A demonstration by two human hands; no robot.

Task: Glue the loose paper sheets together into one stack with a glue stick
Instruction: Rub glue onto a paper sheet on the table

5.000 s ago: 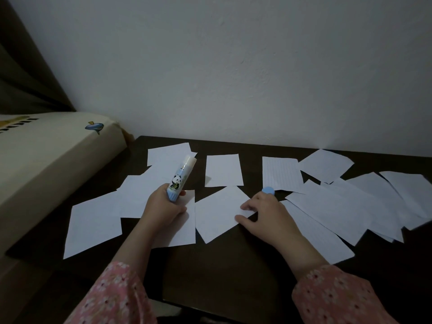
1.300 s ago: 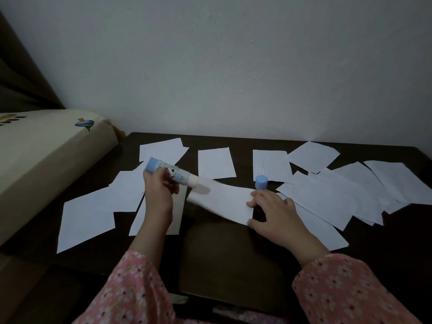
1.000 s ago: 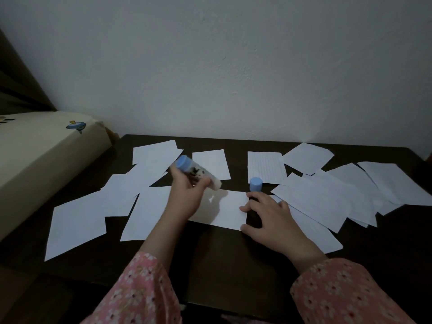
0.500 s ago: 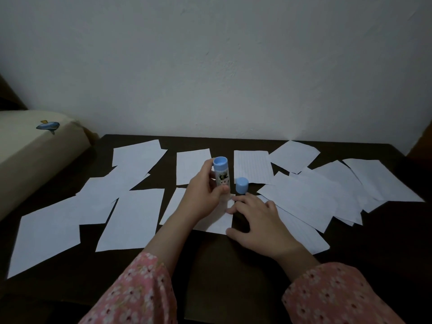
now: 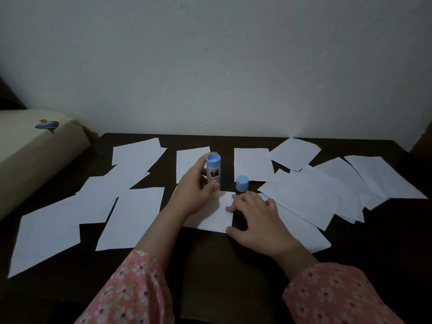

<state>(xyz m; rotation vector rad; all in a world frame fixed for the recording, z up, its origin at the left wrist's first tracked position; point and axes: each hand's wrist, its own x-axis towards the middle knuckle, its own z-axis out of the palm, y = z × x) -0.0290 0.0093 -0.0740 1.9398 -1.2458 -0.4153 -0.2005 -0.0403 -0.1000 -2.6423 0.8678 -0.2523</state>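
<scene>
My left hand [image 5: 194,191] grips a glue stick [image 5: 213,170] with a blue base and a panda label, held upside down with its glue end pressed on a white sheet [image 5: 214,216] at the table's middle. My right hand [image 5: 256,217] lies flat, fingers spread, on that sheet's right edge. The blue cap [image 5: 242,183] stands on the table just beyond my right fingertips. Several loose white sheets lie around, including a lined sheet [image 5: 253,164] behind the cap.
The dark wooden table [image 5: 222,265] stands against a white wall. Loose sheets spread to the left [image 5: 129,216] and overlap in a pile to the right [image 5: 304,197]. A beige cushioned edge [image 5: 35,146] borders the table's left side.
My left hand swung the glue stick from lying sideways to upright with its tip down on the middle sheet. The view shifted right. My right hand stayed on the sheet.
</scene>
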